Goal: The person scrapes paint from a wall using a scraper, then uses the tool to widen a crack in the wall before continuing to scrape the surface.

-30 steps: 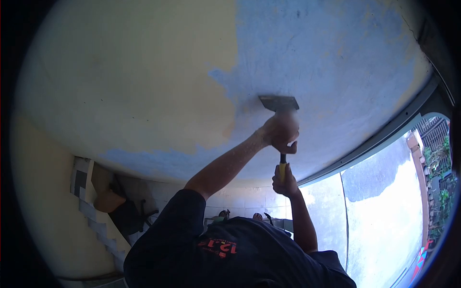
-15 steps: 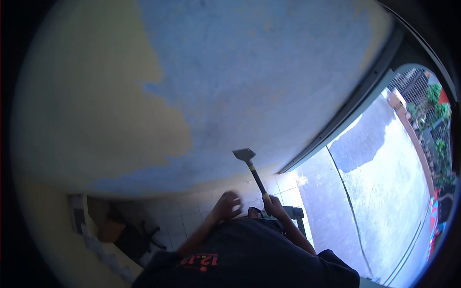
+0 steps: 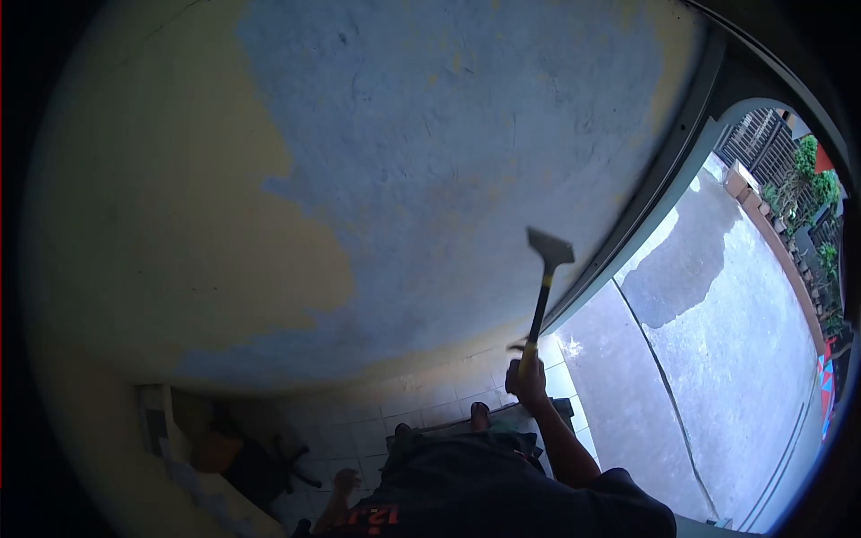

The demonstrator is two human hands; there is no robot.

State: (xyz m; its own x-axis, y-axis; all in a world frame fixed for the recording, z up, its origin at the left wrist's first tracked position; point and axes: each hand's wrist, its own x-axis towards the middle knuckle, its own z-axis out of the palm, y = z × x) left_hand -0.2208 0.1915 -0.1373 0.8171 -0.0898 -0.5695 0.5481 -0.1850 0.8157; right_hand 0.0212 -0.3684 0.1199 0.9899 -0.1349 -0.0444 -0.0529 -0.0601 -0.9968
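Observation:
My right hand [image 3: 527,380] is closed round the lower handle of a long-handled scraper [image 3: 540,309], black with yellow bands. Its wide grey blade points up, in front of the wall's lower right part. Low on the left, beside my dark shirt, my left hand [image 3: 344,484] hangs with loosely parted fingers and nothing in it. The wall [image 3: 421,179] has a large blue-grey patch where the yellow coat [image 3: 179,197] is gone; small yellow specks dot it.
A dark frame [image 3: 650,188] edges the wall on the right, beside a paved outdoor floor [image 3: 753,350] with a wet patch. White tiles [image 3: 448,390] run along the wall's foot. An office chair [image 3: 260,466] stands at lower left. Plants [image 3: 812,179] grow beyond the paving.
The scraper in my right hand has moved up and to the right, and its blade has turned. My left hand has dropped down and left, away from the right hand.

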